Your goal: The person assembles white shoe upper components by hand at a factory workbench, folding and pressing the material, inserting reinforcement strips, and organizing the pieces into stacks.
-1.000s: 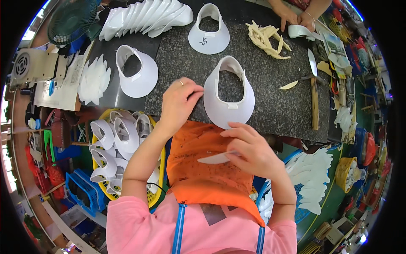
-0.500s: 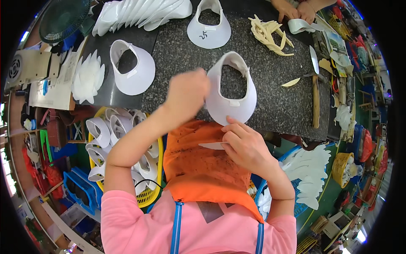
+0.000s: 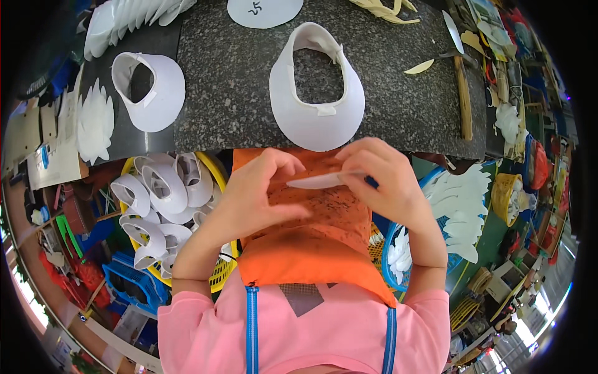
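Note:
Over the orange apron [image 3: 299, 243], my right hand [image 3: 389, 177] pinches one end of a thin white pointed piece [image 3: 316, 181]. My left hand [image 3: 265, 193] is at the piece's tip with thumb and fingers apart, holding nothing. A white shoe upper [image 3: 321, 128], with a pale tab at its opening, lies just beyond both hands at the near edge of the dark stone tabletop [image 3: 218, 87]. Neither hand touches it. A second upper [image 3: 159, 103] rests farther left.
Stacked white pieces [image 3: 94, 121] lie at the left. A hammer [image 3: 463, 100], a knife [image 3: 453, 30] and a cream sliver [image 3: 419, 67] lie at the right. Below the table stand a yellow basket [image 3: 222, 274] of uppers and a blue basket [image 3: 393, 283] with white pieces.
My left hand has come down from beside the upper to the white piece. My right hand has lifted off the upper's front, keeping the piece. The view has shifted.

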Demonstrator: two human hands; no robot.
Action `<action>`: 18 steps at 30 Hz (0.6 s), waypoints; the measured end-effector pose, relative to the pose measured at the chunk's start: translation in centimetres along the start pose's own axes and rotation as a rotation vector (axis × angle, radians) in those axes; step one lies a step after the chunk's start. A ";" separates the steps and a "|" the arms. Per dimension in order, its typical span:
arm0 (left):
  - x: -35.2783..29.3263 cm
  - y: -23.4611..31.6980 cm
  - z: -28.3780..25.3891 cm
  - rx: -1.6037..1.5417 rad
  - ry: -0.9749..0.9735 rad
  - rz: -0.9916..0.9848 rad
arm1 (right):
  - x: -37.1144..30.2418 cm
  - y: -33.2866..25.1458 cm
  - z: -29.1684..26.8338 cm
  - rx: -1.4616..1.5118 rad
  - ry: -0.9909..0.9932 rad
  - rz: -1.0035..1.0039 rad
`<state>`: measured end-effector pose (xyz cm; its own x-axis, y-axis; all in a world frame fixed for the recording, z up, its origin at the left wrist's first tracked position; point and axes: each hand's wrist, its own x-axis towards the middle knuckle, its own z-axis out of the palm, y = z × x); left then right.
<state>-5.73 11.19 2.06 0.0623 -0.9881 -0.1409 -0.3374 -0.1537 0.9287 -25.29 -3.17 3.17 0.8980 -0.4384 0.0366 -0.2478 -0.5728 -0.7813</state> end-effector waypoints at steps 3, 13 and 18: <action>2.0 -1.1 1.2 -0.474 0.256 -0.020 | 0.9 1.0 -0.4 0.104 0.057 0.103; 5.4 -3.3 -0.6 -0.283 0.353 0.075 | 2.0 3.5 -0.8 0.275 0.184 0.404; 5.0 -0.6 -1.5 0.001 0.137 0.170 | 0.7 2.9 -0.8 0.092 0.186 0.020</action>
<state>-3.81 6.39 1.28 0.1310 -0.9892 0.0654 -0.3550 0.0147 0.9348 -25.70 -5.64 1.45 0.8086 -0.5742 0.1286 -0.2227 -0.5010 -0.8363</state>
